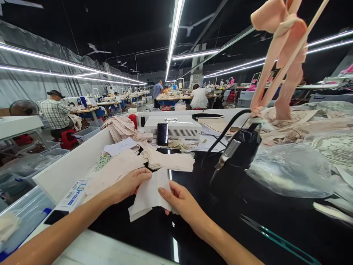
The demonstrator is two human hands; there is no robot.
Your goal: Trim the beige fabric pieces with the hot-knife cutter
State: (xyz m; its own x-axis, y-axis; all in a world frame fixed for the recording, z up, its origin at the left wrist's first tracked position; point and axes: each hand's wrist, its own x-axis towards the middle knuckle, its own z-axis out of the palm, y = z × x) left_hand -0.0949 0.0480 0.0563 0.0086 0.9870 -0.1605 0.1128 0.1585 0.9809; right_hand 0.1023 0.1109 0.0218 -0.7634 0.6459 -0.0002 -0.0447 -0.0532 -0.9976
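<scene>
A small stack of pale fabric pieces [149, 193] lies on the glossy black worktop [226, 221] in front of me. My left hand [129, 184] pinches its upper left edge with fingers closed on the cloth. My right hand [180, 202] grips the stack's right side, thumb on top. More pale cut pieces [165, 160] are piled just beyond my hands, and a beige folded bundle [121, 129] sits further back left.
A black hand tool with a cable [237, 154] stands right of my hands, under hanging pink straps [281, 59]. A clear plastic bag [292, 169] and lace heaps [328, 140] fill the right. A white box unit [176, 127] sits behind. Other people work at distant tables.
</scene>
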